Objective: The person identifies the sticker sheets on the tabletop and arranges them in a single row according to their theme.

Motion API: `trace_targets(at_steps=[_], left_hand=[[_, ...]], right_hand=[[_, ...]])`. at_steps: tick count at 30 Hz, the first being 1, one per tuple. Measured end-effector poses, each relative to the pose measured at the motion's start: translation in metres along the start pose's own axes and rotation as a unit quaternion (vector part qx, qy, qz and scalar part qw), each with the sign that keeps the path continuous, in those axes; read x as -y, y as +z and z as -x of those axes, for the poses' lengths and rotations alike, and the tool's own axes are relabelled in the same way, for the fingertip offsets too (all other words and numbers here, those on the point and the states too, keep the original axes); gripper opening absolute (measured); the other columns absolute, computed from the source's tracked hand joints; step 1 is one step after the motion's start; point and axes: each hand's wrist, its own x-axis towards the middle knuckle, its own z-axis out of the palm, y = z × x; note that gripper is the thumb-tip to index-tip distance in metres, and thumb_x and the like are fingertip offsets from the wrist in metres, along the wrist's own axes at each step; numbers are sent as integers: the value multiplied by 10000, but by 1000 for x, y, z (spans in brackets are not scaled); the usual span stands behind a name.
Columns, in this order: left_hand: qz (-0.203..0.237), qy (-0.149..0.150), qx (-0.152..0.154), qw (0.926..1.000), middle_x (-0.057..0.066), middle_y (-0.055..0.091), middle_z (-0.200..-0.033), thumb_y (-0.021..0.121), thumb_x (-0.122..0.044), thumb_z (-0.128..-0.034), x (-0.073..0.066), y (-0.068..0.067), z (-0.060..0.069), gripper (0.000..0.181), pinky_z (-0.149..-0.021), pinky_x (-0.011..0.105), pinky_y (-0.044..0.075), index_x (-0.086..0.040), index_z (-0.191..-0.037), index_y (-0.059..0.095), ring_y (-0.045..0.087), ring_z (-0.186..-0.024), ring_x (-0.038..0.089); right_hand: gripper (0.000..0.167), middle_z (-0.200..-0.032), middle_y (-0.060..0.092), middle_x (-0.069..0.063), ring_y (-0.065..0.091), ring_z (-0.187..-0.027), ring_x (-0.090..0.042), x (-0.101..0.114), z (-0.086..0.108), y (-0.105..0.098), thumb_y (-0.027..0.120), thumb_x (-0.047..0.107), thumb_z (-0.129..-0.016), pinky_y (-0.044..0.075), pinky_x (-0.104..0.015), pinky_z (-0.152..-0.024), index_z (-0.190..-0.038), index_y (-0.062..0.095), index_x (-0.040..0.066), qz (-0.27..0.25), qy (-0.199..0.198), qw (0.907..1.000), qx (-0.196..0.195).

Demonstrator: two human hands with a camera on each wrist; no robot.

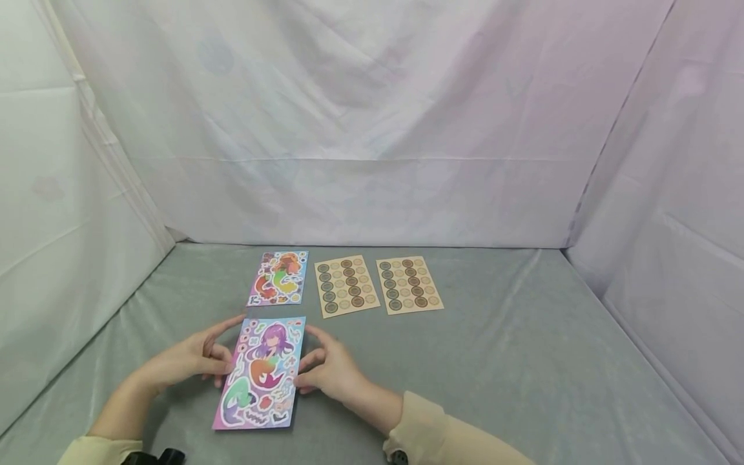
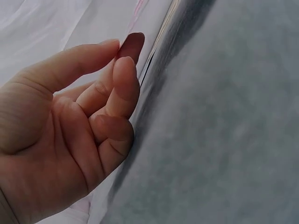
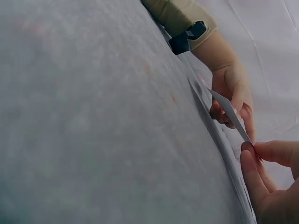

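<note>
A mermaid sticker sheet in pink, purple and blue lies between the two hands, near the front of the table. My left hand pinches its left edge between thumb and fingers. On the opposite side, my right hand pinches the right edge. Seen edge-on in the right wrist view, the sheet is tilted and stands off the grey cloth. Both thumbs are on the printed side; some fingertips are hidden beneath the sheet.
Behind it lie another mermaid sticker sheet and two tan sheets of round stickers, one in the middle and one to the right. Grey cloth covers the table. White curtains enclose the back and sides.
</note>
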Motion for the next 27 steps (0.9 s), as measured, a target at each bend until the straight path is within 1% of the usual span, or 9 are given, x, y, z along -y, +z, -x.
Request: trace_targets(at_steps=[4,8,12,17,24,27], left_hand=[[-120,18,40,9999,146,660,-802,566,17,-921,0,-1,1,879,-526,210,462,30,-1488,-105,620,-619,165],[-208,-12,58,9998,145,655,-786,572,9,-920,-1,0,2,880,-512,224,461,38,-1486,-101,608,-610,155],[-331,-188,34,9993,152,654,-776,592,-15,-920,-2,0,3,895,-495,235,455,37,-1488,-98,595,-600,146],[-575,-380,14,9976,156,650,-757,608,-50,-921,-1,-2,5,899,-477,202,426,44,-1489,-82,602,-587,156],[-832,-512,-42,9952,148,641,-730,622,-67,-915,0,-1,4,904,-471,194,429,50,-1490,-65,600,-570,174],[-854,-538,-63,9949,149,632,-712,628,-59,-907,-1,1,4,910,-457,204,424,62,-1486,-64,593,-556,176]], right_hand=[[900,-746,662,-75,643,-607,-190,-1,-1,1,698,-228,-689,574,-341,-557,-1462,339,60,-61,173,9998,102],[889,-745,661,-79,647,-618,-197,-2,-1,2,701,-216,-700,574,-342,-558,-1462,341,71,-45,377,9992,131],[880,-735,652,-78,640,-604,-191,-3,-1,3,708,-207,-703,572,-337,-550,-1457,346,63,42,484,9988,110],[876,-719,642,-78,628,-573,-179,-2,-1,5,715,-205,-694,568,-330,-533,-1450,357,55,148,531,9984,93],[881,-691,631,-80,636,-568,-185,-2,-3,7,713,-199,-693,563,-326,-510,-1453,348,59,299,629,9975,97],[886,-689,629,-96,637,-554,-193,-1,-3,8,711,-188,-701,560,-331,-500,-1463,329,52,285,704,9970,123]])
